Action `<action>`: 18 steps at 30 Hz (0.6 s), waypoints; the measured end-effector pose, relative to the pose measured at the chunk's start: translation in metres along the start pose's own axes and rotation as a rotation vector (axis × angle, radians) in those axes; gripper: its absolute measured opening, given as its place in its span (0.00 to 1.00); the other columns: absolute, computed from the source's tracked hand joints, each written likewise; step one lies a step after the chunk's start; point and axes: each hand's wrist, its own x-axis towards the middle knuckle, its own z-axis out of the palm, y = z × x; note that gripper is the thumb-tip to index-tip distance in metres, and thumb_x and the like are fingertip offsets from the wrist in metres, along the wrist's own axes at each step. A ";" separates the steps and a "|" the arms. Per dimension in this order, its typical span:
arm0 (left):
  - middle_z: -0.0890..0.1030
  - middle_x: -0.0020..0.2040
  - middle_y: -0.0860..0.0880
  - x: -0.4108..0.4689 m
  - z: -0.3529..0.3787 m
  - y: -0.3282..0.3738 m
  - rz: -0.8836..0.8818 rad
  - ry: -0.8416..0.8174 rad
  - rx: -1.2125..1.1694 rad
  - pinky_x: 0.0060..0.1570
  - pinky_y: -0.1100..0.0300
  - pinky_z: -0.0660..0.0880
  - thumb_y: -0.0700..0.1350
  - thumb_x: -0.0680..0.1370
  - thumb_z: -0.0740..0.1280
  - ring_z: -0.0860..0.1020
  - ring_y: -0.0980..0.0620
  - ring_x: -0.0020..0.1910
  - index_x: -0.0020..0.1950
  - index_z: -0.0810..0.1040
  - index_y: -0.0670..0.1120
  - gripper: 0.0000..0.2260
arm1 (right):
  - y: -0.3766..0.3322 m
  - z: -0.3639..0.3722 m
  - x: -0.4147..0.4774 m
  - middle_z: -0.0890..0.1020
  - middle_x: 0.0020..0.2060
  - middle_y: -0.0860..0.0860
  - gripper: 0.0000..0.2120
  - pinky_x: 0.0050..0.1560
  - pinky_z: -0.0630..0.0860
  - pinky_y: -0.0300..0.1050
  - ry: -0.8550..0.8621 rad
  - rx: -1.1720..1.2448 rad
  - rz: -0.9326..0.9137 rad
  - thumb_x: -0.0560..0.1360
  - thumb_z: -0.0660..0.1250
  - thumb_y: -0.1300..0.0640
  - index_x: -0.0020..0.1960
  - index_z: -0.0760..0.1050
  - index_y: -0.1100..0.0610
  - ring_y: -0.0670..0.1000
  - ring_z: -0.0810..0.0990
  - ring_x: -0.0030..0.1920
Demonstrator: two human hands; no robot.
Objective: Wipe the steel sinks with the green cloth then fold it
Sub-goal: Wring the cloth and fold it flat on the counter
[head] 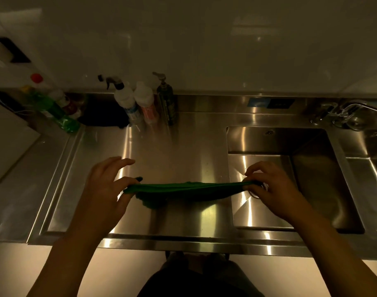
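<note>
The green cloth (183,189) is stretched into a long, sagging band between my two hands, a little above the steel drainboard (168,146). My left hand (106,189) pinches its left end between thumb and fingers, the other fingers spread. My right hand (269,189) pinches its right end over the left part of the near steel sink (311,168). A second steel sink (373,168) lies at the far right, cut off by the frame edge.
A spray bottle (126,101), a white bottle (144,101) and a dark pump dispenser (167,99) stand at the back of the drainboard. Green bottles (54,112) and a dark cloth (101,114) sit at the back left. The tap (346,112) rises behind the sinks.
</note>
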 end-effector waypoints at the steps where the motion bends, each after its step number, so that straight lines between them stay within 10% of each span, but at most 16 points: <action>1: 0.79 0.68 0.40 -0.004 0.000 0.003 -0.006 0.002 -0.016 0.65 0.31 0.71 0.34 0.71 0.79 0.73 0.32 0.70 0.50 0.87 0.42 0.09 | -0.004 -0.006 -0.002 0.76 0.52 0.39 0.05 0.55 0.77 0.52 -0.017 0.013 0.006 0.74 0.74 0.54 0.49 0.84 0.48 0.45 0.73 0.55; 9: 0.75 0.73 0.44 -0.029 -0.001 -0.009 0.094 0.130 -0.040 0.77 0.51 0.57 0.50 0.77 0.64 0.69 0.36 0.74 0.50 0.85 0.45 0.13 | -0.011 -0.043 -0.007 0.74 0.60 0.35 0.01 0.57 0.72 0.39 -0.139 0.204 0.016 0.73 0.72 0.48 0.43 0.83 0.43 0.39 0.71 0.65; 14: 0.74 0.73 0.42 0.014 0.054 -0.029 0.068 0.048 0.051 0.69 0.28 0.65 0.45 0.76 0.74 0.66 0.35 0.75 0.46 0.85 0.46 0.03 | 0.007 -0.004 0.043 0.75 0.63 0.43 0.03 0.64 0.71 0.49 -0.139 -0.027 0.057 0.74 0.75 0.53 0.47 0.85 0.50 0.48 0.71 0.65; 18: 0.74 0.73 0.43 0.056 0.098 -0.047 0.032 -0.048 0.084 0.69 0.27 0.65 0.43 0.74 0.78 0.65 0.37 0.76 0.49 0.87 0.47 0.05 | 0.029 0.031 0.082 0.76 0.66 0.48 0.08 0.69 0.65 0.56 -0.193 -0.178 0.148 0.75 0.73 0.51 0.52 0.85 0.51 0.53 0.68 0.69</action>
